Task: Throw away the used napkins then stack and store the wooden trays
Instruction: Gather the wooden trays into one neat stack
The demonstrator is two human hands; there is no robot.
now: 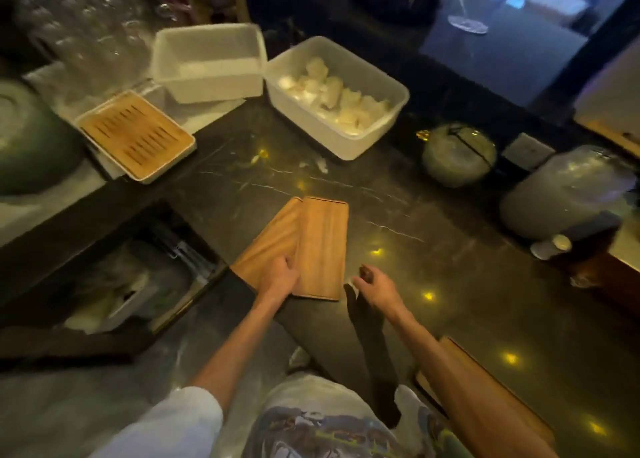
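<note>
Two long wooden trays lie on the dark marble counter (398, 194), fanned apart: the upper tray (325, 246) overlaps the lower tray (266, 243), which juts out to the left. My left hand (280, 277) grips their near ends where they overlap. My right hand (374, 284) hovers just right of the trays, fingers curled around a small dark thing that I cannot identify. Another wooden tray (485, 392) shows at the counter's front edge under my right forearm. A white tub (360, 142) behind holds several rolled white napkins (332, 90).
An empty white tub (207, 87) and a slatted bamboo tray (135, 133) sit at the back left. A round lidded pot (457, 156) and a big jar (568, 194) stand to the right. An open bin recess (131, 277) lies below the counter on the left.
</note>
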